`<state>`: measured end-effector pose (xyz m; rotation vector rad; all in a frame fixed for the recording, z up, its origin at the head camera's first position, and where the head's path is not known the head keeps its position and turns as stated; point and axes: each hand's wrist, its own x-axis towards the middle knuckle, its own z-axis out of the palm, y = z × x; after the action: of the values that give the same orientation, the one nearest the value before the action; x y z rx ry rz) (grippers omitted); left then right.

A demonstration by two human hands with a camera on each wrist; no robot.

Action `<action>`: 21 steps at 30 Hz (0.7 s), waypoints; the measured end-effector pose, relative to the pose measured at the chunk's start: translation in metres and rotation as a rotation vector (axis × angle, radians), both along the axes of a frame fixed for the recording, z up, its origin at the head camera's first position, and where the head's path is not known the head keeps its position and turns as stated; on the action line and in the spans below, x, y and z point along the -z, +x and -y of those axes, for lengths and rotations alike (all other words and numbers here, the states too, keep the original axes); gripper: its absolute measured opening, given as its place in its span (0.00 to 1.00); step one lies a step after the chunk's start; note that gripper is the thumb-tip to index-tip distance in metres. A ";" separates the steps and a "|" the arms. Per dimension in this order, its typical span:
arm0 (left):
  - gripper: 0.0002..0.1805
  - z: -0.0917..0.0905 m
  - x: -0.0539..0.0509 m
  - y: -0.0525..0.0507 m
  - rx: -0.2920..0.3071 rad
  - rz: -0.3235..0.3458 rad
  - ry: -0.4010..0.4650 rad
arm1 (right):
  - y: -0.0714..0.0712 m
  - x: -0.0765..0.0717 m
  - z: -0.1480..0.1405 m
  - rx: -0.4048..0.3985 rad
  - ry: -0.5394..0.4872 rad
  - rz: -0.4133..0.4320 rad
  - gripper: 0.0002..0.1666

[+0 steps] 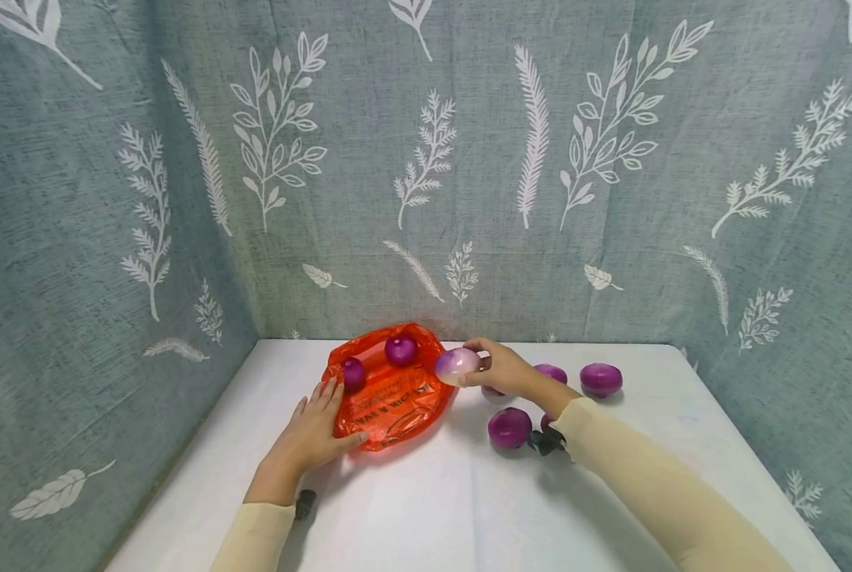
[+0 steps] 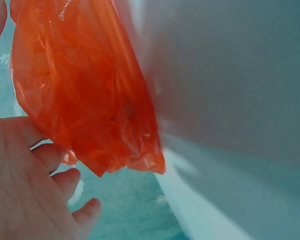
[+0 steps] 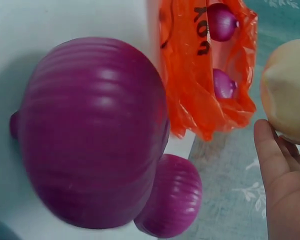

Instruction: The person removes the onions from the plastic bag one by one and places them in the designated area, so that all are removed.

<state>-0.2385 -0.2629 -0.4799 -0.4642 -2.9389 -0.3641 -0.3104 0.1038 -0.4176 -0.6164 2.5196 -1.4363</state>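
An orange-red plastic bag [image 1: 408, 397] with dark printing lies on the table, its mouth spread open. Inside it are two purple onions, one toward the back [image 1: 400, 349] and one by the left rim [image 1: 353, 375]. My left hand [image 1: 315, 429] rests against the bag's left edge, fingers extended; in the left wrist view some fingertips pass behind the orange plastic [image 2: 90, 90]. Thumb and fingers of my right hand [image 1: 501, 369] hold a pale white-and-purple onion [image 1: 456, 366] above the bag's right rim. The right wrist view shows this onion's cream-coloured side [image 3: 292, 95].
Several purple onions lie on the white table right of the bag, among them a near one [image 1: 509, 428] and a far-right one [image 1: 601, 380]. My right forearm partly covers others. Patterned green cloth [image 1: 483, 175] hangs behind the table and at both sides.
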 end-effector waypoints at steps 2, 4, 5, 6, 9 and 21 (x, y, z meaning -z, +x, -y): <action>0.60 0.000 0.001 0.000 -0.007 0.004 0.003 | 0.001 0.000 -0.003 -0.002 0.001 0.001 0.43; 0.60 0.001 0.001 0.001 -0.011 0.006 0.006 | 0.003 0.001 -0.007 -0.002 0.002 0.006 0.43; 0.60 0.001 0.001 0.001 -0.013 0.005 0.008 | 0.004 0.001 -0.008 -0.003 0.000 0.005 0.43; 0.60 0.001 0.002 0.001 -0.018 0.007 0.006 | 0.005 0.001 -0.010 -0.005 0.002 0.001 0.43; 0.60 0.002 0.002 0.001 -0.017 -0.002 0.010 | 0.007 0.001 -0.015 0.001 0.020 -0.009 0.44; 0.60 0.002 0.004 -0.002 -0.026 0.010 0.013 | 0.013 0.001 -0.042 0.034 0.041 -0.023 0.46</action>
<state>-0.2401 -0.2648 -0.4844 -0.4229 -2.9476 -0.3832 -0.2976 0.1458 -0.4185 -0.5888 2.5822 -1.3930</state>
